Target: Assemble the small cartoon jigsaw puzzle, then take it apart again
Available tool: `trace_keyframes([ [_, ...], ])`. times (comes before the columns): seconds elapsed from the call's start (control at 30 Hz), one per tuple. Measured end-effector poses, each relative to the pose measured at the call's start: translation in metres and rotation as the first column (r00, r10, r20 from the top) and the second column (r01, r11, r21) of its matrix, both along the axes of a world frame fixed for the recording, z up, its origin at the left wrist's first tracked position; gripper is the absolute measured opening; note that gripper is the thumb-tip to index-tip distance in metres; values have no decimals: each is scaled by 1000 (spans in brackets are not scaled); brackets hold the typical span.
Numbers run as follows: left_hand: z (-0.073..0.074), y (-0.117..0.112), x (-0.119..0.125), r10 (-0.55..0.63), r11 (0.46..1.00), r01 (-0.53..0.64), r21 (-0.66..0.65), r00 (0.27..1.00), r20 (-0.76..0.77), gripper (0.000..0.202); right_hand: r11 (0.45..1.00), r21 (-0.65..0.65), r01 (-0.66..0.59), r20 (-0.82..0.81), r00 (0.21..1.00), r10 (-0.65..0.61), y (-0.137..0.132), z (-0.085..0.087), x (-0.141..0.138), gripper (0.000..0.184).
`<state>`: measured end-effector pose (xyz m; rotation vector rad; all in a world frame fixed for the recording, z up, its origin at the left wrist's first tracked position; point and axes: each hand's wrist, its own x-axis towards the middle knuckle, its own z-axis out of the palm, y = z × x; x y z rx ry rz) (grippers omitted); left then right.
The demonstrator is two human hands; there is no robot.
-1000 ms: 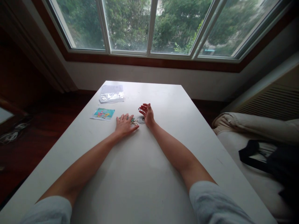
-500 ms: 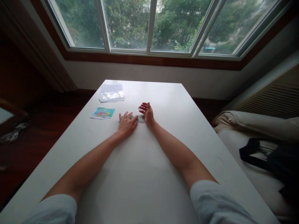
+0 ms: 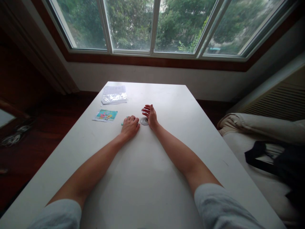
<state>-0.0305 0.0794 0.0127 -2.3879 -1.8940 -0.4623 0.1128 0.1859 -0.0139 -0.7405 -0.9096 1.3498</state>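
Near the table's middle, my left hand (image 3: 130, 126) lies palm down with its fingers drawn in over small green pieces (image 3: 122, 124). Most of what is beneath that hand is hidden. A flat round grey disc or clear dish (image 3: 144, 121) lies between my two hands, close to my right palm. My right hand (image 3: 151, 117) rests on its side next to it, fingers curved and apart, palm facing left. A small pale glint shows by its fingertips, too small to name.
A teal picture card (image 3: 106, 115) with pink and yellow figures lies left of my left hand. Behind it is a shiny clear plastic sleeve (image 3: 114, 94) with paper. The white table (image 3: 143, 178) ends before the window wall. A dark strapped bag (image 3: 281, 159) sits on the beige seat at right.
The fingers of my left hand, spread before, have curled inward over the green pieces and away from the disc. My right hand has stayed in place.
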Motion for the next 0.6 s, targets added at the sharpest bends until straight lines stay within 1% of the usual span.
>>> trace_keyframes([
  [0.2, 0, -1, 0, 16, 1000, -16, -7, 1000, -4, 19, 1000, -14, -1, 1, 1000, 1, 0, 1, 0, 57],
  [0.43, -1, -1, -1, 16, 1000, -16, 1, 998, -61, 18, 1000, -14, -18, -3, 1000, 18, 1, 2, 0, 56],
  [0.6, 0, -3, 0, 14, 999, -16, -39, 999, -45, 18, 999, -30, -19, 11, 1000, 19, 3, -1, 0, 57],
])
